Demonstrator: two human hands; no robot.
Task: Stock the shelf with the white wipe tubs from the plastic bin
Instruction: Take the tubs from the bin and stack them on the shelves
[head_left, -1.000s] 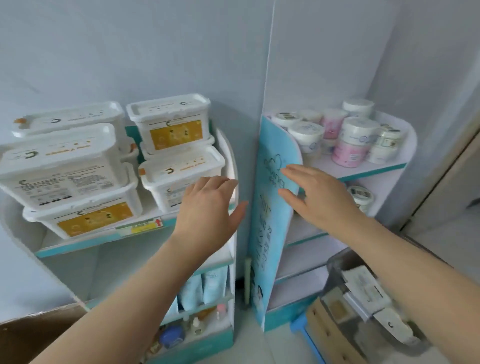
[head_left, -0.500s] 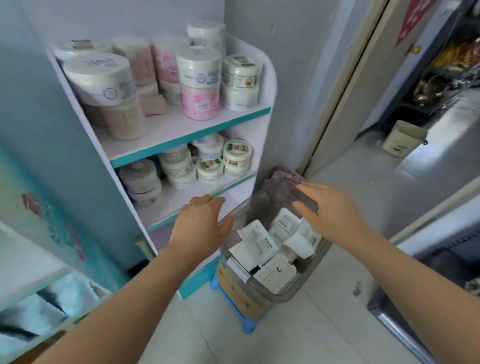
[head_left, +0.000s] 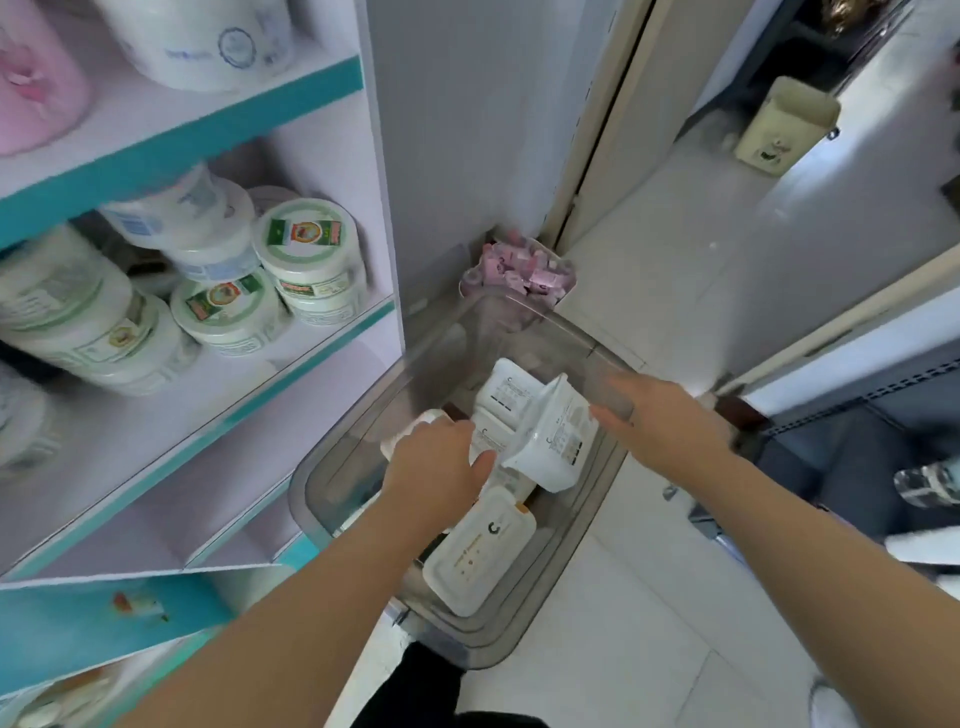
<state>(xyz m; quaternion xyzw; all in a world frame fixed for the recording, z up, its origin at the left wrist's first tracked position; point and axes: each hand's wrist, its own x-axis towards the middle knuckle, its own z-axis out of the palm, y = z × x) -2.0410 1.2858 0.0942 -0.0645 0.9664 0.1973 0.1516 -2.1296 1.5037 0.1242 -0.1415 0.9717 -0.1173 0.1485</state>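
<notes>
Several white rectangular plastic wipe tubs (head_left: 480, 551) lie jumbled inside the translucent grey plastic bin (head_left: 322, 493) on the floor, just beside the white-and-teal shelf unit (head_left: 234, 395). One tilted tub (head_left: 550, 441) stands between both hands. The right hand (head_left: 670, 421) meets it with straight, spread fingers. The left hand (head_left: 441, 462) lies over other tubs; whether it grips one cannot be told.

Grey wall (head_left: 467, 130), pale tiled floor (head_left: 675, 322)

Beside the shelf (head_left: 234, 382), the smoky clear plastic bin (head_left: 311, 499) before me holds several white wipe tubs (head_left: 506, 392). The tilted tub (head_left: 550, 441) leans on others, and the flat tub (head_left: 480, 551) lies lid up.
</notes>
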